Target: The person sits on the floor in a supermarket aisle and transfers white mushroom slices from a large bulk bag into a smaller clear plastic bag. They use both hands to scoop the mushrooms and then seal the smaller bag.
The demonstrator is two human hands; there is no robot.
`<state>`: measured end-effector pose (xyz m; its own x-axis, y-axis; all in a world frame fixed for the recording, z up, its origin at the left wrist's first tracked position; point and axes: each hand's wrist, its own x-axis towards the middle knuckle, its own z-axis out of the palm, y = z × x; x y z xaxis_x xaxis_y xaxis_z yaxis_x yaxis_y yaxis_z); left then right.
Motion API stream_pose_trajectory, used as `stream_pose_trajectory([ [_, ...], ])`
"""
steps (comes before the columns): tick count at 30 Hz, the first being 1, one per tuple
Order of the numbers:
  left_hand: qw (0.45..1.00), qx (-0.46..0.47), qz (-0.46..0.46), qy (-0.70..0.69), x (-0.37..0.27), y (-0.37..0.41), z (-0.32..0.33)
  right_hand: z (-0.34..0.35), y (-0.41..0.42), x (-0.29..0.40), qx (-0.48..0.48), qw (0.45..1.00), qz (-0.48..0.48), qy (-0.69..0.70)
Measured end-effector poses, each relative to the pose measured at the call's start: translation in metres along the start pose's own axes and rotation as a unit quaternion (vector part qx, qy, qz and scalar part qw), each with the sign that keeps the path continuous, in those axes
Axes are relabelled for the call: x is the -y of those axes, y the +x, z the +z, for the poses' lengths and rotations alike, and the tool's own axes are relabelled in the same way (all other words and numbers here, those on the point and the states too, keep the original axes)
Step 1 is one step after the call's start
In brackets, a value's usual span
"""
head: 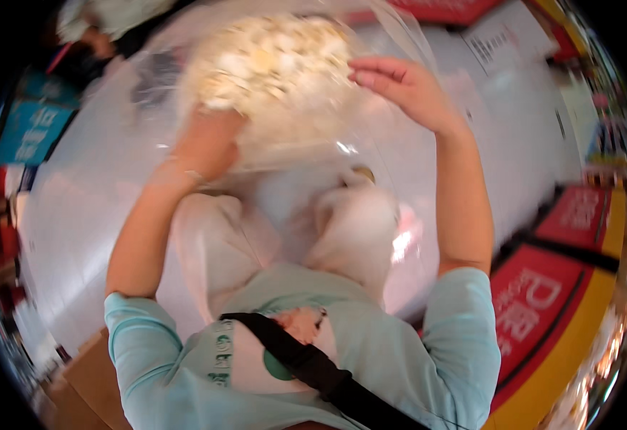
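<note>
A large clear plastic bag (303, 142), filled with pale cream and white pieces (276, 59), lies before my knees. Motion blur hides what exactly the pieces are. At the bag's near left corner is my left hand (211, 140), curled and blurred, its fingertips hidden against the bag and its contents. My right hand (399, 86) is at the bag's right side, thumb and fingertips pinched together on the thin film beside the pieces.
Pale floor (507, 134) surrounds the bag. Red and yellow printed boxes (539, 301) line the right; a blue box (34, 131) stands at left. A cardboard box (90, 376) is at lower left. Another person's arm (98, 43) shows at upper left.
</note>
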<state>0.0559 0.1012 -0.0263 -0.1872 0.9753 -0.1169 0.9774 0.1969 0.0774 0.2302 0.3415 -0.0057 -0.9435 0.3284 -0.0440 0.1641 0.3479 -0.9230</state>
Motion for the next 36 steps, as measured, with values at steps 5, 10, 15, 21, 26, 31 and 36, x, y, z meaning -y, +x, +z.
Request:
stream_pose_trajectory([
  [5, 0.979, -0.070, 0.114, -0.155, -0.060, 0.009, 0.000, -0.032, -0.130, -0.132, -0.406, 0.885, 0.120, 0.196],
  [10, 0.969, 0.038, 0.148, -0.196, -0.106, 0.027, 0.026, 0.096, -0.308, -0.384, -0.346, 0.763, 0.506, 0.206],
  [15, 0.969, 0.051, 0.108, -0.218, -0.123, 0.047, 0.054, 0.213, -0.355, -0.434, -0.337, 0.643, 0.655, 0.211],
  [21, 0.977, 0.080, 0.071, -0.186, -0.128, 0.061, 0.068, 0.209, -0.323, -0.440, -0.385, 0.584, 0.713, 0.044],
  [26, 0.983, 0.071, 0.064, -0.156, -0.136, 0.069, 0.068, 0.194, -0.339, -0.463, -0.331, 0.630, 0.692, 0.123],
  [31, 0.984, 0.041, 0.078, -0.157, -0.142, 0.073, 0.071, 0.194, -0.320, -0.457, -0.453, 0.683, 0.571, 0.049],
  [36, 0.978, 0.011, 0.091, -0.187, -0.148, 0.057, 0.067, 0.135, -0.287, -0.359, -0.561, 0.695, 0.315, 0.322],
])
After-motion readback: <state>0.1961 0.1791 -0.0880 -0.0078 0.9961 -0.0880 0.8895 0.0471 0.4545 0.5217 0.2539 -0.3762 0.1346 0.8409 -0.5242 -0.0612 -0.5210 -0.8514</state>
